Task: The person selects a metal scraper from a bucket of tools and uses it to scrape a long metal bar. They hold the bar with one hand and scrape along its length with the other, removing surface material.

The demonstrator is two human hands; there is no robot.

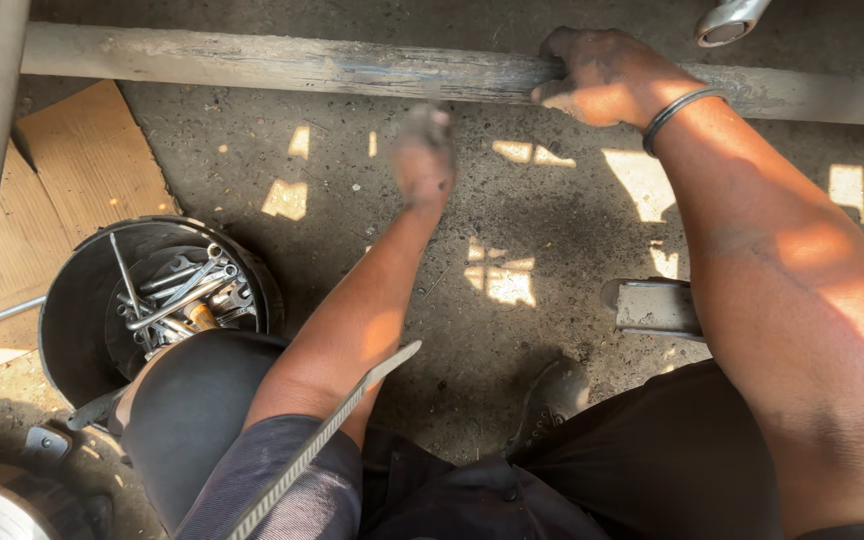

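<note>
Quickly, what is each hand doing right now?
Left hand: blurred above the ground, holding nothing visible; open or closed cannot be told.
Right hand: closed on the long bar.

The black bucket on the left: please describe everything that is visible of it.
The black bucket is round, looks like dark worn plastic or rubber, and stands upright on the gritty floor beside a piece of cardboard. It holds a heap of metal wrenches, several leaning against its wall. The person's dark-clad knee covers its lower right rim. Neither hand touches it: the left hand is blurred above the floor, and the right hand grips a long bar.
</note>
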